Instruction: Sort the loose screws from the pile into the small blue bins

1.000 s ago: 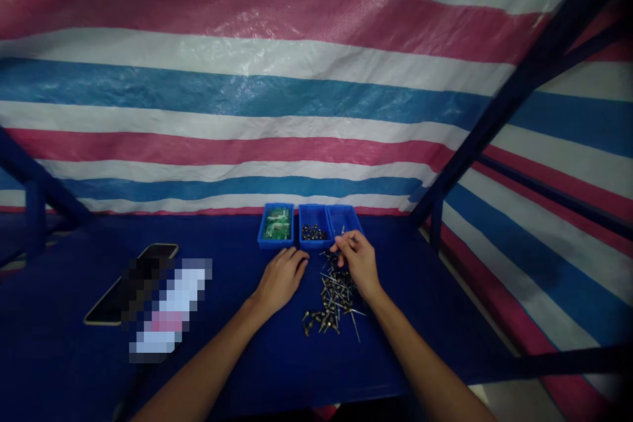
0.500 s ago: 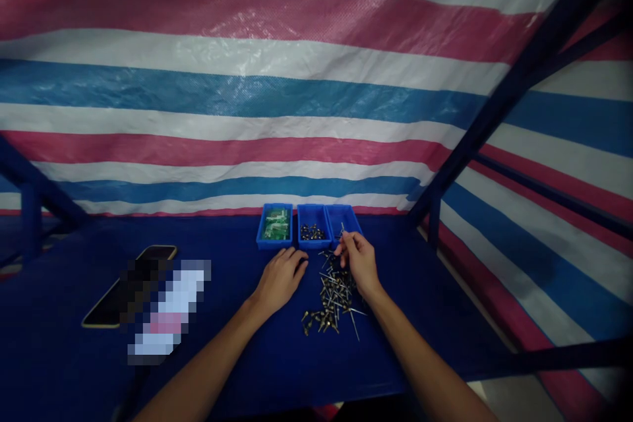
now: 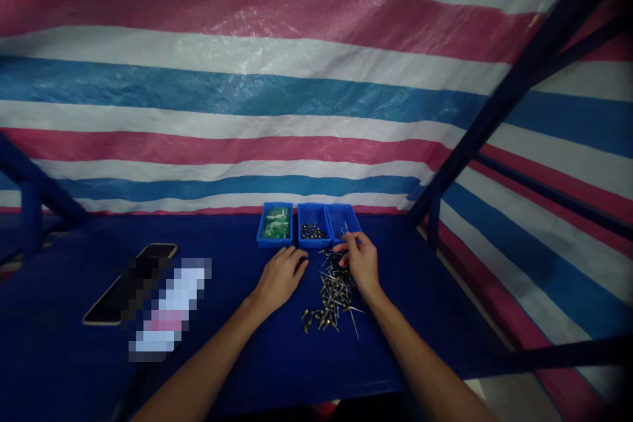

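A: ok so going by what's in the trays vs what's loose, how far along is this?

B: Not very, imo. The pile of rivet-like bits point(image 3: 337, 293), thin silver stems with darker ends, sits loose on the blue bench point(image 3: 297, 369), right of centre in the lower half of the frame. Looks like the biggest lot by far.

A: and what's in the trays already?

B: The middle tray point(image 3: 313, 213), just below the centre of the frame, has a bunch of short dark pieces point(image 3: 312, 232) at its near end. The right tray point(image 3: 341, 213), up against it, shows only a few silver slivers point(image 3: 341, 233), though fingers hide its near corner. The left tray point(image 3: 275, 244), a small gap away, has green stuff point(image 3: 275, 224) I can't make out.

A: hands?

B: The right hand point(image 3: 363, 264) is at the right tray's near edge, by the pile's far end, thumb and fingertips bunched close. A silver stem point(image 3: 346, 227) pokes up there, but I honestly can't tell if it's pinched or lying in the tray. The left hand point(image 3: 281, 279) lies palm down on the bench, thumb apart from slack fingers, nothing visible in it.

A: so what's left?

B: Basically that whole heap. The phone point(image 3: 103, 303) at lower left seems uninvolved.
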The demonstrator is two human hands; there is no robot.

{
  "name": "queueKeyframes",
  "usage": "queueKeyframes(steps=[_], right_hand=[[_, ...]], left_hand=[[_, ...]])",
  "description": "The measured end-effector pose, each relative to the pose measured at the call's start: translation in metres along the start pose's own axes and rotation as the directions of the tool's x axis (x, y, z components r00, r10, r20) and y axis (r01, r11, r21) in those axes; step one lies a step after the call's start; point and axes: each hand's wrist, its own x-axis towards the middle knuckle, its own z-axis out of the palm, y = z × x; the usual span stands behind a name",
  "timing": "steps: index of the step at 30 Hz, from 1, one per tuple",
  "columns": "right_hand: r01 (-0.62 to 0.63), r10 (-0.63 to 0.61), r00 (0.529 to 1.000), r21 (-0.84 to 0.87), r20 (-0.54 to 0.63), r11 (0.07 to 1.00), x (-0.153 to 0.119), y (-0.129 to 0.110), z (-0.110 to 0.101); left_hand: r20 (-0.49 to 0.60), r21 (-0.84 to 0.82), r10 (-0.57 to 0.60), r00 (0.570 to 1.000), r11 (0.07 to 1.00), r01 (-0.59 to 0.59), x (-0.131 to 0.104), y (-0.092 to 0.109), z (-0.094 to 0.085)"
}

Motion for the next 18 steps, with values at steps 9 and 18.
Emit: queueKeyframes(steps=[9, 18], right_hand=[[-0.034, 0.035, 0.998, 0.018, -0.050, 0.999, 0.0027, 0.0044, -0.0017], [-0.040, 0.042, 0.997, 0.031, -0.062, 0.999, 0.0024, 0.0033, -0.0025]], left_hand=[[0.007, -0.003, -0.005, 1.000, 1.000, 0.005, -0.0002, 0.0007, -0.0010], [-0.002, 0.001, 0.007, 1.000, 1.000, -0.007, -0.0001, -0.0003, 0.0001]])
